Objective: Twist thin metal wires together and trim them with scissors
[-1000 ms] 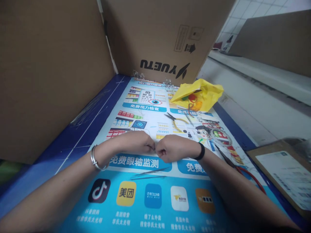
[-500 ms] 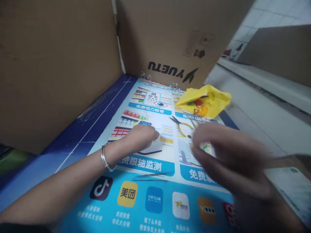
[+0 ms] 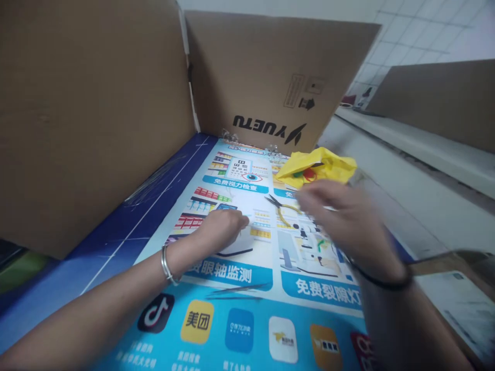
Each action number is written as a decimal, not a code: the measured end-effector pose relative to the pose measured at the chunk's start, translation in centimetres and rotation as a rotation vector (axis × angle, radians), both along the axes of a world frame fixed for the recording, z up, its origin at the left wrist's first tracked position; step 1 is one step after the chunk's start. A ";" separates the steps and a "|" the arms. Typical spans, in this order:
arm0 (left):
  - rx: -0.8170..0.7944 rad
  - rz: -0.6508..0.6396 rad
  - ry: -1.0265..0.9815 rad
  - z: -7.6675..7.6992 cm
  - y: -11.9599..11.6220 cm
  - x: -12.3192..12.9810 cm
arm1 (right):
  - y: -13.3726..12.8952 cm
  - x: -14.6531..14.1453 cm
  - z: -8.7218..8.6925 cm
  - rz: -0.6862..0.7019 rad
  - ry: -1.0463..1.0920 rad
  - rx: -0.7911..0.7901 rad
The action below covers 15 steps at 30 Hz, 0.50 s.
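My left hand (image 3: 226,225) rests low over the printed poster sheet (image 3: 232,278), fingers closed in a pinch; whatever they hold is too small to make out. A silver bangle (image 3: 167,265) circles that wrist. Blurred by motion, my right hand (image 3: 342,219) hovers in front of a yellow bag (image 3: 334,164), and its fingertips are smeared. Red and green bits (image 3: 309,175) show in the bag's opening. Between the hands lie pliers with yellow handles (image 3: 284,211), jaws pointing away to the left. A small green mark or piece (image 3: 320,245) shows below my right hand.
Cardboard walls (image 3: 247,67) rise at the back and left. Thin dark strands (image 3: 237,292) lie on the poster, and a bundle of fine strands (image 3: 152,180) by the left wall. Small clear pieces (image 3: 231,135) sit along the back. A phone-like slab (image 3: 456,304) lies at right.
My right hand has moved away from me, up toward the yellow bag, uncovering more of the poster. My left hand stays pinched in nearly the same place. The view has tilted slightly upward.
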State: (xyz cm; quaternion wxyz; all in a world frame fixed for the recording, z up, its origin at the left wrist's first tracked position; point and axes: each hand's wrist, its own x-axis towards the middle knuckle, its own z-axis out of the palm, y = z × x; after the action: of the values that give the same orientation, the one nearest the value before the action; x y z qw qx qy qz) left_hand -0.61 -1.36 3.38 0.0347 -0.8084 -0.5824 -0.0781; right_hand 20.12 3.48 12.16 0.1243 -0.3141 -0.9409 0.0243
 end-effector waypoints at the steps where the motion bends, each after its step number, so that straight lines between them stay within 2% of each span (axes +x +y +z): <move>1: 0.009 0.007 0.009 0.1 0.0 0.1 | 0.2 -0.5 -1.0 -0.008 -0.020 0.022; 5: 0.018 0.024 0.064 0.0 0.4 0.0 | 1.1 -3.2 -5.7 0.046 -0.231 0.078; 7: 0.014 0.026 0.089 -0.2 0.7 -0.1 | 1.1 -3.8 -7.3 0.066 -0.288 0.091; 10: 0.021 0.006 0.103 -0.4 0.8 -0.2 | 0.9 -4.0 -8.0 0.056 -0.314 0.073; 15: 0.053 -0.076 0.067 -0.3 0.8 0.1 | 0.4 -4.0 -7.9 0.037 -0.345 0.061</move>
State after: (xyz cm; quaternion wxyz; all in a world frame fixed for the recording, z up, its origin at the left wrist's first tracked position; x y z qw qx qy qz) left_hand -0.53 -0.60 3.09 0.0723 -0.8310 -0.5474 -0.0677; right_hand 16.13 3.89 4.26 -0.0301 -0.2925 -0.9541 -0.0562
